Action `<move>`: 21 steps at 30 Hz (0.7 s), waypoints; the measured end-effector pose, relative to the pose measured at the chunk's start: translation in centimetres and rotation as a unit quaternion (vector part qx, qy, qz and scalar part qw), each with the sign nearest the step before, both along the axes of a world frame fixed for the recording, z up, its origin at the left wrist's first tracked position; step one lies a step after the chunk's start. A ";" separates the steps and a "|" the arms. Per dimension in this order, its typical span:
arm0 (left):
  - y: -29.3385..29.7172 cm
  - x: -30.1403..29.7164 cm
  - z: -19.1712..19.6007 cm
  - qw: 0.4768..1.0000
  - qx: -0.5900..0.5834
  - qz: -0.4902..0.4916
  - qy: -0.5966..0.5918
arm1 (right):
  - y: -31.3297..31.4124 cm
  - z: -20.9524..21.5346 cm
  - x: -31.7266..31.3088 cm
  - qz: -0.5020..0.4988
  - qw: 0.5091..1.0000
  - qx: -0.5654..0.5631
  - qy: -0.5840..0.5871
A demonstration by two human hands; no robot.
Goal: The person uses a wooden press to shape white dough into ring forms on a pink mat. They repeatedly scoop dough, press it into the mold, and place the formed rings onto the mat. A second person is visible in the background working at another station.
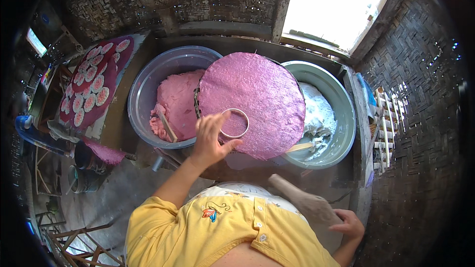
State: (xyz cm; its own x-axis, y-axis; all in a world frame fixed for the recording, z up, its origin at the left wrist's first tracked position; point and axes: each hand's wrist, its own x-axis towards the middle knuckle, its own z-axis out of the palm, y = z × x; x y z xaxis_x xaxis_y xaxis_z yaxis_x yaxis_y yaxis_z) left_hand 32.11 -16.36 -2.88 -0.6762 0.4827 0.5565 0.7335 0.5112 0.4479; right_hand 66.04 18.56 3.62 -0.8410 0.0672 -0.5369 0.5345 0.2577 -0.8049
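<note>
no readable text, no legible label, no number or sign that can be read

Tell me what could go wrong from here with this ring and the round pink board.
The white ring sits off-centre, toward the near left of the round pink board; if the left hand slips, the ring might slide. The board overlaps both the bluish tub and the greenish tub, its support hidden, so a hard press could perhaps tilt it. The right hand's paddle-shaped tool is close to the yellow shirt and might brush it.
</note>
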 end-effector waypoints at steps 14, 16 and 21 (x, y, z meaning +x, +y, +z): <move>-0.6 -5.6 -1.7 0.967 -0.122 -0.118 -0.188 | -2.4 -4.2 -1.8 -0.232 0.927 -0.121 0.270; -0.7 -5.8 -1.9 0.965 -0.159 -0.099 -0.184 | -2.7 -4.1 -2.3 -0.233 0.923 -0.122 0.281; -0.9 -5.6 -0.6 0.966 -0.182 -0.077 -0.165 | -3.8 -3.2 -4.6 -0.216 0.915 -0.140 0.310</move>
State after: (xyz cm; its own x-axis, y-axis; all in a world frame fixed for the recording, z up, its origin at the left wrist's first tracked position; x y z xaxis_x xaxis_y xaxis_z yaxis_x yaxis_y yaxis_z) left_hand 26.53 -17.30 -3.47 -0.6921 0.7152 0.0971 0.6617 0.5750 0.4812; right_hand 61.40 14.74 0.42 -0.9171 0.3984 -0.0130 -0.0433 -0.1319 -0.9903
